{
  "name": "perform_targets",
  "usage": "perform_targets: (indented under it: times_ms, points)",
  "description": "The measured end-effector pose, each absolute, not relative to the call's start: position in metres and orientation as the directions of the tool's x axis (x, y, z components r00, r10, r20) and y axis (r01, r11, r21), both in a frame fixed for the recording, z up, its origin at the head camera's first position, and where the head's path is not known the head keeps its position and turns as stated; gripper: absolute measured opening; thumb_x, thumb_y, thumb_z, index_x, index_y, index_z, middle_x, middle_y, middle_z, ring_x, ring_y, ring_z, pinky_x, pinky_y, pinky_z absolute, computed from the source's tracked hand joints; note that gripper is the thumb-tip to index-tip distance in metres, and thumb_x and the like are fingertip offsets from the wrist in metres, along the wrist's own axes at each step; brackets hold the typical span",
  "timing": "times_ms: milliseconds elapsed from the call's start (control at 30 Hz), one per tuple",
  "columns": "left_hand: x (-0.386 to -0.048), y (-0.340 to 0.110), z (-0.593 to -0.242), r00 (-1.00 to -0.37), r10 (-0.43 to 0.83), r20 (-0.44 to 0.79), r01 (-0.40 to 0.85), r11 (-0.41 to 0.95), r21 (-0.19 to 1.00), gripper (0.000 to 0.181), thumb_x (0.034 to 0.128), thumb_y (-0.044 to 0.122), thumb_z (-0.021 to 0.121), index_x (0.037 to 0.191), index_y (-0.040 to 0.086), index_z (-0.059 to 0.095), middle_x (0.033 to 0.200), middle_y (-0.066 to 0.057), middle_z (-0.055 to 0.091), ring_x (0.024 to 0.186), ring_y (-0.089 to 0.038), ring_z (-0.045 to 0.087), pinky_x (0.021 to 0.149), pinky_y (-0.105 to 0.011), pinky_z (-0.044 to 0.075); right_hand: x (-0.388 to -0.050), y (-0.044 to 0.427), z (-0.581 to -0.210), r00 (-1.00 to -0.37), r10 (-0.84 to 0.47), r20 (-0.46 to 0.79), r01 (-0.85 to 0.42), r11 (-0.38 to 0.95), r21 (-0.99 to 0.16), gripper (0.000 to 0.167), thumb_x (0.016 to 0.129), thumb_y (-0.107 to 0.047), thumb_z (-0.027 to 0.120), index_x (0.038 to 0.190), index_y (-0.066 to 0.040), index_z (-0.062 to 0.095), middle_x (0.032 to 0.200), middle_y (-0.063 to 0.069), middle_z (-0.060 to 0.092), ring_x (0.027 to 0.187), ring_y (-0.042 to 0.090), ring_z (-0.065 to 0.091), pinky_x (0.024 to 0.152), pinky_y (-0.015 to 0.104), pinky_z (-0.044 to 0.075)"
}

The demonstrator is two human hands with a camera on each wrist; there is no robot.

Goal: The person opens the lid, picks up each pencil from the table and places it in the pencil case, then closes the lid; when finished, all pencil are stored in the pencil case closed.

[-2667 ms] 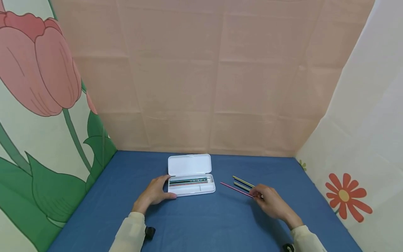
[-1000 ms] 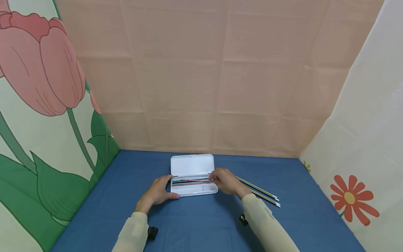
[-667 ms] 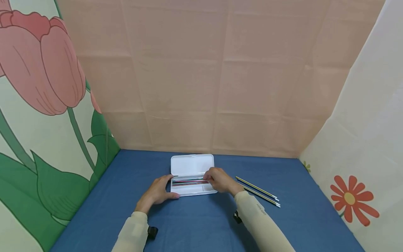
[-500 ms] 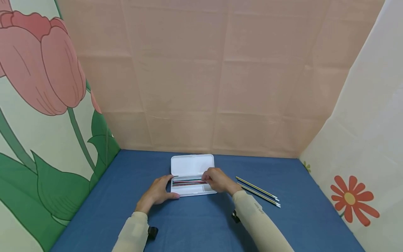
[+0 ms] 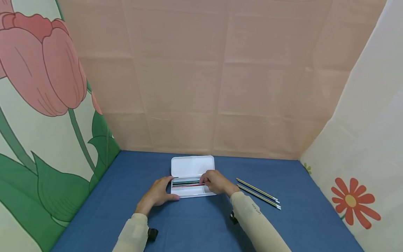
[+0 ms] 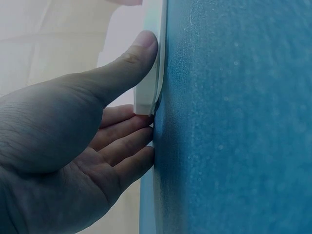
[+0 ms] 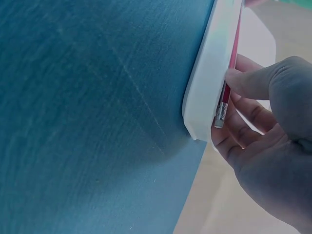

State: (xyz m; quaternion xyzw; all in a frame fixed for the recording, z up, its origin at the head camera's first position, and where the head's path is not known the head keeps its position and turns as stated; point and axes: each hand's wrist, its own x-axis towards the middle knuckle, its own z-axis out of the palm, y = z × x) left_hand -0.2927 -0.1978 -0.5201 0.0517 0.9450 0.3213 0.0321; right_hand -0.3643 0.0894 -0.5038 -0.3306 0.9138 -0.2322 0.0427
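A white pencil case (image 5: 192, 166) lies with its lid raised on the blue cloth, several dark and red pencils in its back compartment. My left hand (image 5: 157, 192) holds the case by its left end, thumb at the front edge, fingers at the end and back. Inside the case's right part, my right hand (image 5: 215, 181) pinches a red pencil (image 7: 227, 92) between thumb and fingers. The pencil's metal band and eraser end show in the right wrist view, lying along the case's rim. My right fingers hide part of the compartment in the head view.
Several yellow and dark striped pencils (image 5: 258, 190) with white ends lie slantwise on the blue cloth (image 5: 195, 227), right of the case. A beige cloth backdrop (image 5: 204, 87) stands behind, with flower-printed panels on both sides.
My right hand has carried the red pencil from the loose pencils leftward into the case, then shifted slightly further left. The left hand has stayed on the case.
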Motion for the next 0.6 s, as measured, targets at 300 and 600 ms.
perform_targets:
  times_ms: [300, 600]
  points:
    - [-0.2913, -0.1970, -0.5195, -0.991, 0.126, -0.032, 0.081, 0.790, 0.608, 0.096, 0.0887, 0.036, 0.099, 0.165, 0.001, 0.052, 0.170, -0.028, 0.054, 0.160, -0.053, 0.048, 0.130, -0.074, 0.042, -0.3649, 0.0892, -0.5096, -0.769, -0.635, 0.074, -0.593, 0.666, -0.453, 0.030, 0.104, 0.009, 0.064, 0.108, -0.011, 0.086, 0.101, 0.003, 0.080, 0.090, 0.013, 0.062, 0.086, 0.034, 0.057]
    - [-0.2912, -0.1972, -0.5153, -0.991, 0.131, -0.030, 0.085, 0.784, 0.615, 0.095, 0.0890, 0.034, 0.099, 0.165, 0.000, 0.052, 0.170, -0.029, 0.053, 0.159, -0.053, 0.049, 0.130, -0.073, 0.042, -0.3608, 0.0929, -0.5108, -0.797, -0.598, 0.082, -0.553, 0.669, -0.497, 0.024, 0.104, 0.005, 0.070, 0.119, -0.009, 0.083, 0.108, 0.004, 0.081, 0.096, 0.013, 0.068, 0.094, 0.041, 0.064]
